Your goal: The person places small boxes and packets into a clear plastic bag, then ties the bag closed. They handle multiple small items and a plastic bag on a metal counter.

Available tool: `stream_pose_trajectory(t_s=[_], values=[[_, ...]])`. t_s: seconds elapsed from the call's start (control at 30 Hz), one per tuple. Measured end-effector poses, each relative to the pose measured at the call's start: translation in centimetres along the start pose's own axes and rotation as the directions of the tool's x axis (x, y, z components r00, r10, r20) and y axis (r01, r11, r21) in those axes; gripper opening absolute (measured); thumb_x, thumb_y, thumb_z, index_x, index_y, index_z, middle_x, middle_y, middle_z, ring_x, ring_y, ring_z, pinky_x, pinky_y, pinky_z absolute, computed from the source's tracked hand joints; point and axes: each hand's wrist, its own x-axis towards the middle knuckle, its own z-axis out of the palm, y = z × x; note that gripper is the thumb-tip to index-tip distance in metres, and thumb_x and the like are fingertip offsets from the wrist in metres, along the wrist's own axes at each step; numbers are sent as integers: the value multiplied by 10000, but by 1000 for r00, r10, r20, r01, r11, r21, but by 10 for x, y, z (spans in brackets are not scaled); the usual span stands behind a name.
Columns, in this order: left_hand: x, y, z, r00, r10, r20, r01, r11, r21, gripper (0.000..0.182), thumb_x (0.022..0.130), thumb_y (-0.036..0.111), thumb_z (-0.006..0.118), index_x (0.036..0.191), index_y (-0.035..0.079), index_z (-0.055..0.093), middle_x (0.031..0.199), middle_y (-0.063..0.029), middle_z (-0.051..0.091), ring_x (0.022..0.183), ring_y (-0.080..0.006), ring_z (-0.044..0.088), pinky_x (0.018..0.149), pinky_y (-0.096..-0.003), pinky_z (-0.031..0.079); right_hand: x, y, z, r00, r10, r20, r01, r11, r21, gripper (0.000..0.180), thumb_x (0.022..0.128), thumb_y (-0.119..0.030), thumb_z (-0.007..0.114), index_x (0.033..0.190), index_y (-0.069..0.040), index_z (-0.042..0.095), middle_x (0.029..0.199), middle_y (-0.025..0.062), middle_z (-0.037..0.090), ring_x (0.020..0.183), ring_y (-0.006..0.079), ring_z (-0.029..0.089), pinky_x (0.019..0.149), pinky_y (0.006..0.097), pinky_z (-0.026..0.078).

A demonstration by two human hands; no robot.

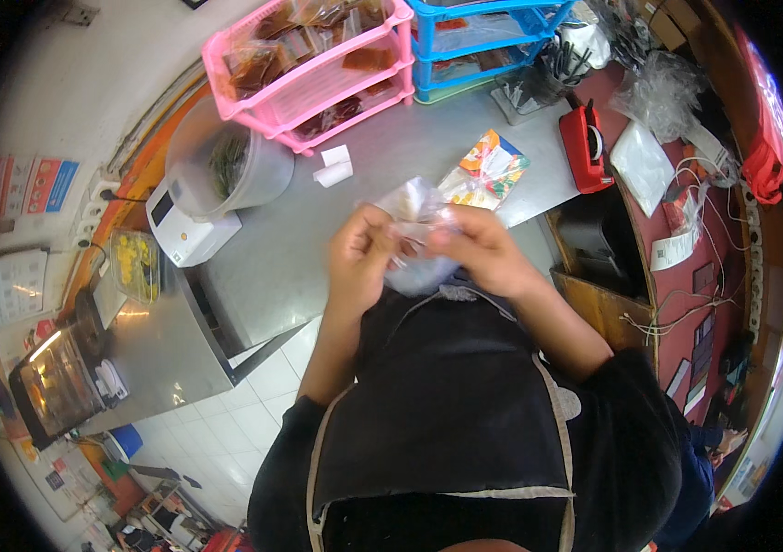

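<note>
Between my two hands, close in front of my apron (440,400), is a clear plastic bag (419,272) with something pale inside that I cannot make out. My left hand (362,259) pinches one side of the bag's gathered top between thumb and fingers. On the other side, my right hand (481,245) grips the plastic in the same way, its fingertips blurred. Just beyond my right hand, a colourful printed packet (491,165) lies on the steel table, partly under clear plastic.
A pink tiered rack (295,103) of sauce sachets and a blue tiered rack (481,45) stand at the back. To the left are a clear plastic tub (260,165) and a white label printer (195,231). A red tape dispenser (585,148) sits right. A person's hand (729,441) shows lower right.
</note>
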Motion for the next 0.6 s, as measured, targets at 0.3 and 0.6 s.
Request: stream_pose_trajectory(t_s=[0.3, 0.6], values=[[56, -74, 12, 977, 211, -13, -160, 776, 610, 321, 932, 213, 669, 1174, 17, 593, 976, -96, 668, 923, -239, 631, 866, -348, 478, -86, -63, -77, 860, 240, -450, -228, 970, 82, 295, 1044, -304, 519, 981, -35, 620, 649, -54, 383, 598, 58, 339, 592, 242, 292], [74, -143, 49, 985, 172, -16, -118, 739, 664, 159, 898, 123, 664, 936, -30, 642, 892, -157, 673, 822, -323, 668, 750, -370, 519, -46, 13, -110, 674, -158, -722, -158, 923, -349, 319, 932, -99, 645, 1242, -44, 596, 814, -18, 490, 806, 116, 468, 769, 287, 412]])
